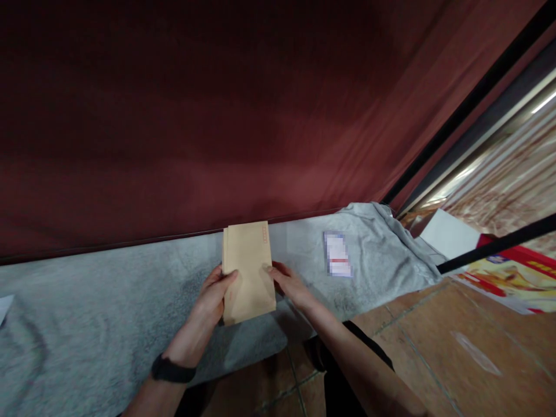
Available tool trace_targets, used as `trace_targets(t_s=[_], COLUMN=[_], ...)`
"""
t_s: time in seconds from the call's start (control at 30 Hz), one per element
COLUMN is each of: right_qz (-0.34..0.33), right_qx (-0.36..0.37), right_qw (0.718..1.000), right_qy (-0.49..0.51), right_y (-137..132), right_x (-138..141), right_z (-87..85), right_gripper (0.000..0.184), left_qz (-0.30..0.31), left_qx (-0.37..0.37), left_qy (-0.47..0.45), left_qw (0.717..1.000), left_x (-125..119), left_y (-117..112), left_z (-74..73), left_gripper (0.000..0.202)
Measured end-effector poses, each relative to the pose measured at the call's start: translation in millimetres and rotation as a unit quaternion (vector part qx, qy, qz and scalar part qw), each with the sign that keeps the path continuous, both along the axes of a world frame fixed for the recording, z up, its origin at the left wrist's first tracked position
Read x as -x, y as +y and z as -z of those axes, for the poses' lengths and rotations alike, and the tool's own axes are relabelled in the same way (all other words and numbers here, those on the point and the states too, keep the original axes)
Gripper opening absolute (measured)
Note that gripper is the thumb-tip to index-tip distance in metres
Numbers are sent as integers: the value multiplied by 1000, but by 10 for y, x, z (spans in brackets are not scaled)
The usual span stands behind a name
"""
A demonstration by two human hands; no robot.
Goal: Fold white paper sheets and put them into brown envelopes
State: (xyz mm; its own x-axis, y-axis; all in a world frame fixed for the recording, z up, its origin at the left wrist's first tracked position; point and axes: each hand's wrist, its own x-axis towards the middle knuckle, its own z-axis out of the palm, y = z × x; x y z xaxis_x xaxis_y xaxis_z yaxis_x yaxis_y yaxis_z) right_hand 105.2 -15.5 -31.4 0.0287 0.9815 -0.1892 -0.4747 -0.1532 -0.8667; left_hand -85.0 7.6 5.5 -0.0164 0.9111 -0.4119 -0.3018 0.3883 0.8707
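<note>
A stack of flat, rectangular tan paper envelopes (pixel 248 249) is held above a grey, plush-looking cloth (pixel 130 295), the left hand (pixel 214 294) pinching its left edge, thumb on top, and the right hand (pixel 290 285) pinching the opposite edge likewise. The step in hand seems to be steadying the stack; moving it on would probably call for an even grip, keeping its slightly offset edges together.

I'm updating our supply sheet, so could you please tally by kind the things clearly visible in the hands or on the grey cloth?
Bundle of brown envelopes, in the left hand and right hand: 1 (envelopes within it not countable)
Pixelated white-and-purple flat item: 1
White paper-like piece, cut off at the left edge: 1
Total: 3
</note>
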Motion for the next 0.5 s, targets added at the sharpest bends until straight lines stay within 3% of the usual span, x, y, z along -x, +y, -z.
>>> trace_targets(t_s=[0.03, 0.1, 0.2, 0.3, 0.5], right_qz=[-26, -12, 26, 11, 33], right_qx=[-9, -8, 10, 3, -50], right_qw=[999, 996, 993, 993, 989], right_qy=[-30, -84, -112, -118, -137], right_y=[-14, -17, 33, 90, 189], right_x=[100, 210, 224, 201, 216], right_z=[2, 4, 22, 39, 16], right_gripper=[24, 23, 22, 23, 48], left_qz=[1, -3, -22, -26, -41], left_qx=[0, -5, -14, -11, -35], left_qy=[-3, -5, -7, -37, -63], left_qw=[1000, 1000, 1000, 999, 997], left_x=[-15, -53, -90, -76, -164], left_y=[4, 14, 33, 58, 134], left_z=[3, 10, 19, 31, 113], left_gripper=[60, 60, 54, 52, 48])
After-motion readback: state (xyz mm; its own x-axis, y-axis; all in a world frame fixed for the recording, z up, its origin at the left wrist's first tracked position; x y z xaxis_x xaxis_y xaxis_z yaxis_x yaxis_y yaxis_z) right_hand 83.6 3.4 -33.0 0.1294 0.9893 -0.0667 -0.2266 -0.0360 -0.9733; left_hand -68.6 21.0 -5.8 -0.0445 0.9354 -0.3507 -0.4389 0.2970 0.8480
